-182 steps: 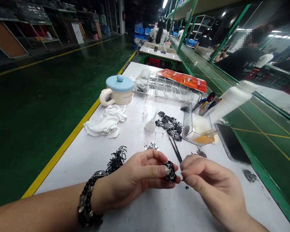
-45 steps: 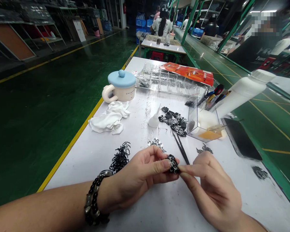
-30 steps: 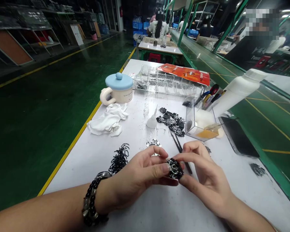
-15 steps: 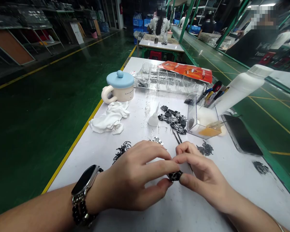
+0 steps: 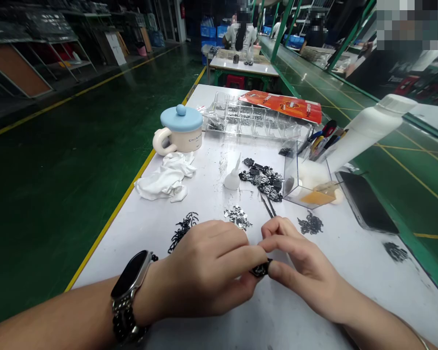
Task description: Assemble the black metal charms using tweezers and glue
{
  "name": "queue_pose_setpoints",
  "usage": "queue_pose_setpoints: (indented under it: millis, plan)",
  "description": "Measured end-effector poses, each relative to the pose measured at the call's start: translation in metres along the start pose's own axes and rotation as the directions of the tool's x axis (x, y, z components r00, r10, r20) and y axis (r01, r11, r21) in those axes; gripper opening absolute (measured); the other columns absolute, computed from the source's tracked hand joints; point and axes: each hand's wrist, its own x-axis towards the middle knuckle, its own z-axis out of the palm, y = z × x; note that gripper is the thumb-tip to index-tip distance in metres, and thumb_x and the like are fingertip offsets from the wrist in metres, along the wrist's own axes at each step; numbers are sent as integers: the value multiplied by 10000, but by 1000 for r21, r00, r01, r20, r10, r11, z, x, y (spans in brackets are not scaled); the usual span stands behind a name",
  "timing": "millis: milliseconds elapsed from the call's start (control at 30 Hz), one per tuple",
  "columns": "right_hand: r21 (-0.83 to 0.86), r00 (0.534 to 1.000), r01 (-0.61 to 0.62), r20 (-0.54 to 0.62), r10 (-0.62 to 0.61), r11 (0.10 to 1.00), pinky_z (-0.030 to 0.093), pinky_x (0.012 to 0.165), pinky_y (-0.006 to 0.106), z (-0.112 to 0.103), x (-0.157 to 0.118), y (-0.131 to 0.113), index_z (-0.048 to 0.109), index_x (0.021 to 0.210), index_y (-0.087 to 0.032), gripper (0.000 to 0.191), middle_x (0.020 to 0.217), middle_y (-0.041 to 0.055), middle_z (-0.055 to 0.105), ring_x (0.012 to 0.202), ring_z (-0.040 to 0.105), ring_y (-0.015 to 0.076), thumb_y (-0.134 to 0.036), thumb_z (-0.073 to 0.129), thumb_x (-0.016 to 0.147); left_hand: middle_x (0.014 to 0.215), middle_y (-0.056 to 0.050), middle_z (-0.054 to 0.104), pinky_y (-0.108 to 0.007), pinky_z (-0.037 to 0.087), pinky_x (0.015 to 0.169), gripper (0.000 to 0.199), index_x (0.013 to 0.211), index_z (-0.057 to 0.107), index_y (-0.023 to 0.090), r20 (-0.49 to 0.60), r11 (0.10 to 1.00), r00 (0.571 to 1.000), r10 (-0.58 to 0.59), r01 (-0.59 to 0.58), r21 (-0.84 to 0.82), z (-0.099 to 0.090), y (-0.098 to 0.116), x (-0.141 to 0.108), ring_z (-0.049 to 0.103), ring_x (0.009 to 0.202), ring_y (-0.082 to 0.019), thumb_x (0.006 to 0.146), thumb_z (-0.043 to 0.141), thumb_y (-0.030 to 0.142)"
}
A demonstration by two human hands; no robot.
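Observation:
A small black part (image 5: 261, 268) with silvery detail is pinched between my two hands, above the near part of the table. My left hand (image 5: 208, 272), with a watch on its wrist, grips the part's left side between thumb and index finger; its other fingers are curled in. On the right side, my right hand (image 5: 302, 267) closes thumb and index finger on the same part. Dark tweezers (image 5: 268, 206) extend forward from beneath my right fingers; whether these hold them is hidden. Loose black pieces (image 5: 182, 231) and small silvery pieces (image 5: 238, 217) lie just beyond my left hand.
Beyond my hands are a pile of black parts (image 5: 264, 180) and a white nozzle bottle (image 5: 232, 179). A lidded mug (image 5: 184, 138) and white cloth (image 5: 164, 180) stand left. Right are a clear tool box (image 5: 295, 187), white bottle (image 5: 372, 129) and phone (image 5: 367, 201). A compartment tray (image 5: 237, 127) sits behind.
My left fingers have curled in closer around the part, and the hand has shifted slightly, uncovering more of the silvery pieces. The part has moved a little to the left.

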Motion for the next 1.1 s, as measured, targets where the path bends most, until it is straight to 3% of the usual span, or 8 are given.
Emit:
queue_pose_setpoints:
  millis: [167,267,367,467,667,733,967,1100]
  plan:
    - [-138,993,88,-66,-97,987,353,806,379,4,-2,6,586,962,-314,157,914,28,409,909,417,186,-386,472,881,627,-15,538,-249,379,494,201,904,591,99,-18,997,999,-43,42,-63,5,1,-1,454,559,-125,722,522,48]
    - [-238,975,163,-108,-193,958,345,779,381,5,-1,9,556,999,-322,138,918,30,419,902,404,193,-333,502,872,657,7,519,-227,409,552,188,889,575,126,42,948,977,-210,214,-235,6,1,-2,471,594,-107,718,545,53]
    - [-251,972,172,-113,-205,953,342,767,376,5,-1,10,535,981,-300,114,908,28,433,889,408,189,-311,510,870,716,4,542,-203,444,613,153,882,587,134,182,812,908,-376,418,-406,4,2,-2,516,635,-94,738,574,83]
    - [-175,982,158,-79,-174,972,344,752,363,4,-2,8,530,930,-274,82,882,23,464,864,430,178,-325,487,883,790,-11,589,-197,463,645,154,924,611,146,353,630,821,-448,570,-527,0,1,1,558,687,-101,771,600,150]
    - [-84,997,63,-33,-66,994,339,727,323,2,-1,2,484,741,-213,205,754,-2,480,771,445,142,-346,462,896,640,37,544,-202,444,598,160,843,598,166,686,144,550,-476,818,-556,-4,-3,8,573,628,-107,751,668,278]
    - [-58,999,21,-26,-23,998,339,712,310,2,0,1,473,710,-204,243,737,-5,477,755,444,134,-361,463,894,630,42,557,-196,440,607,128,825,595,165,708,54,513,-485,826,-561,-2,-3,8,591,628,-104,740,667,228]
    - [26,993,-121,-16,121,992,335,694,303,5,4,1,443,645,-193,340,695,-8,478,735,441,137,-439,463,879,558,32,609,-205,466,615,95,793,627,144,715,-111,426,-555,813,-571,4,-4,9,617,564,-104,704,655,160]
    - [19,992,-127,-13,127,992,336,706,305,6,6,5,465,639,-191,342,690,-6,494,741,451,138,-445,479,868,537,44,590,-216,487,600,86,771,637,136,734,-176,384,-561,811,-558,5,-6,10,617,534,-107,685,635,128]
